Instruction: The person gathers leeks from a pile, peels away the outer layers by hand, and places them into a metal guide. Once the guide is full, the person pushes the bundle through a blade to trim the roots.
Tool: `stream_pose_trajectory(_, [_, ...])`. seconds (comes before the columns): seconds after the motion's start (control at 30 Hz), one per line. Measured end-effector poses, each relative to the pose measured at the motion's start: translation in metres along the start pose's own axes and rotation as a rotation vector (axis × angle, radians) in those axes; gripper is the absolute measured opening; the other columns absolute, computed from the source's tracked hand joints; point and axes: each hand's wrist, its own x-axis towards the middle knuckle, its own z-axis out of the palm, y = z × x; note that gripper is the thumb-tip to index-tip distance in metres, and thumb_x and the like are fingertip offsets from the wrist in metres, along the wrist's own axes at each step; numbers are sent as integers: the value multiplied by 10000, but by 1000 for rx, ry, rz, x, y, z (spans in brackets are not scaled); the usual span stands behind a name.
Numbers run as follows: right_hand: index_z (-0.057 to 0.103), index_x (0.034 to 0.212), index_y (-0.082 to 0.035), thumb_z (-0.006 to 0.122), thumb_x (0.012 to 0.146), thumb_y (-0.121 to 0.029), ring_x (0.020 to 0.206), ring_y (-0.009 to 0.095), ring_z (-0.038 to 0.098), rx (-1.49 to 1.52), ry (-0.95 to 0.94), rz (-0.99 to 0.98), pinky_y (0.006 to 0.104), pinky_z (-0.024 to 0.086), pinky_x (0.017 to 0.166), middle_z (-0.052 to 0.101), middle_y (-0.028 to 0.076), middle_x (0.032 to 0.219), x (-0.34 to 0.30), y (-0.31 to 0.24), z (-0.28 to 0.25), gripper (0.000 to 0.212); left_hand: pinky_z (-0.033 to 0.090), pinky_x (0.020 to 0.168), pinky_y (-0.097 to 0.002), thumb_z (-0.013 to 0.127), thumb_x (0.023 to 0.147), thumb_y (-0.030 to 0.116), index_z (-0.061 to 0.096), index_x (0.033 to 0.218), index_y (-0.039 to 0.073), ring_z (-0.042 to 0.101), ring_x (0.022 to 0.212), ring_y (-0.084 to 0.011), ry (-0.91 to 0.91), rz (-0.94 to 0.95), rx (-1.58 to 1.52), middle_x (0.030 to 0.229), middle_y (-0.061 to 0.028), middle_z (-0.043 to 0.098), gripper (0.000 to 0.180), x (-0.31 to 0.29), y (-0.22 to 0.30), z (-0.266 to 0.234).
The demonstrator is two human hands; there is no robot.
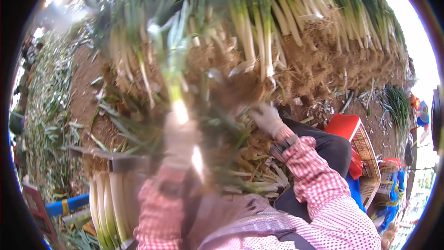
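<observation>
In my gloved left hand (180, 132), smeared by motion, is a leek (177, 93). Its green leaves point away from me, and its white stem also shows below the hand. My gloved right hand (267, 118) is low over trimmings beside my knee, its fingers curled; their tips blur and what they hold is hidden. Beyond both hands lies a long heap of leeks (282, 14), with white stems and brown, soil-covered roots (333, 65) toward me. A bundle of trimmed leeks (108, 203) stands at my left, beside a blurred flat edge (125, 163).
Loose leaves and peelings (259, 176) lie between my legs. At right are a red-topped crate (367, 166) and blue sheeting (393, 199). More cut greens (44, 143) cover the ground at far left, past bare soil (85, 97). A blue bar (69, 204) stands lower left.
</observation>
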Motion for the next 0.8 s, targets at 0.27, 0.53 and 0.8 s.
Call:
stream_pose_trajectory(0.27, [446,1255,-5,736,770,-281,1038,349,611,-509,365,485,408,500,887,622,232,1080,174,-16,-55,629,389,468,-262,566,874,176,534,853,56,419,511,-96,-163,-455,-290,643,23,439,127,10,48,-3])
stream_pose_trajectory(0.53, [346,1135,65,635,766,-75,898,304,627,-9,207,-137,382,542,781,554,211,993,82,-18,-42,489,440,443,-283,596,850,186,530,942,51,478,523,-111,-338,-286,-172,655,19,476,177,20,45,22])
stream_pose_trajectory(0.8, [310,1415,-66,643,808,-206,900,395,614,-39,-222,-255,438,509,787,576,240,1056,-48,-72,15,706,528,828,-378,607,915,273,580,1099,-1,640,902,-260,-409,-566,-558,993,-144,657,331,43,12,64])
